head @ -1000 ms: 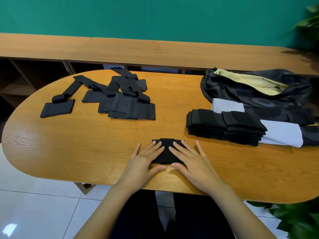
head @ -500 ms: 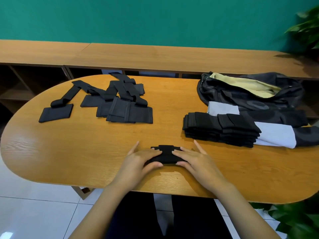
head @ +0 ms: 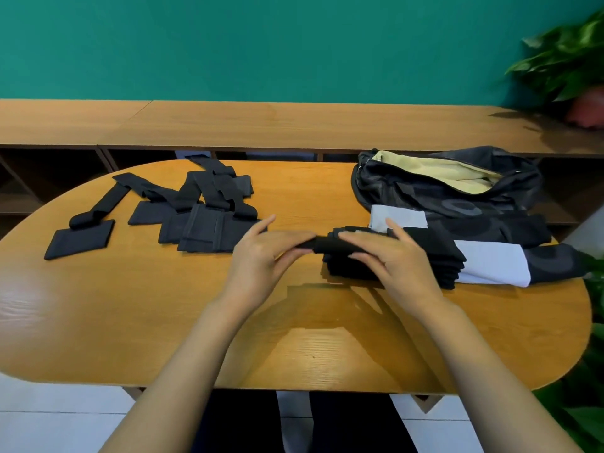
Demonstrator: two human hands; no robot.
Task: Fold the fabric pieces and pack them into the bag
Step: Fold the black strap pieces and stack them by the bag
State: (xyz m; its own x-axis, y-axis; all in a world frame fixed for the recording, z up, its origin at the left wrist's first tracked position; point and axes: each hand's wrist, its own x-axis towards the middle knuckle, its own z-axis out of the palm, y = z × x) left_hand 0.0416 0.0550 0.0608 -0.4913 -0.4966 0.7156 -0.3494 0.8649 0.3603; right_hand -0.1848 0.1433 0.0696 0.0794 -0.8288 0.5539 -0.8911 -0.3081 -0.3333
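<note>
A folded black fabric piece (head: 330, 246) is held above the table between both hands. My left hand (head: 261, 256) pinches its left end and my right hand (head: 389, 256) grips its right end. Just behind and under my right hand lies a stack of folded black pieces (head: 425, 256). A heap of unfolded black fabric pieces (head: 199, 207) is spread over the table's far left. The dark patterned bag (head: 451, 194) lies open at the far right, showing a yellow lining.
The oval wooden table (head: 130, 322) has its front edge close to me. A long wooden shelf unit (head: 261, 125) runs behind it against the green wall. Plants stand at the far right (head: 568, 60) and by the table's right end (head: 585, 403).
Both hands have lifted the folded piece off the table near the front edge. They carried it up and to the right, toward the stack of folded pieces.
</note>
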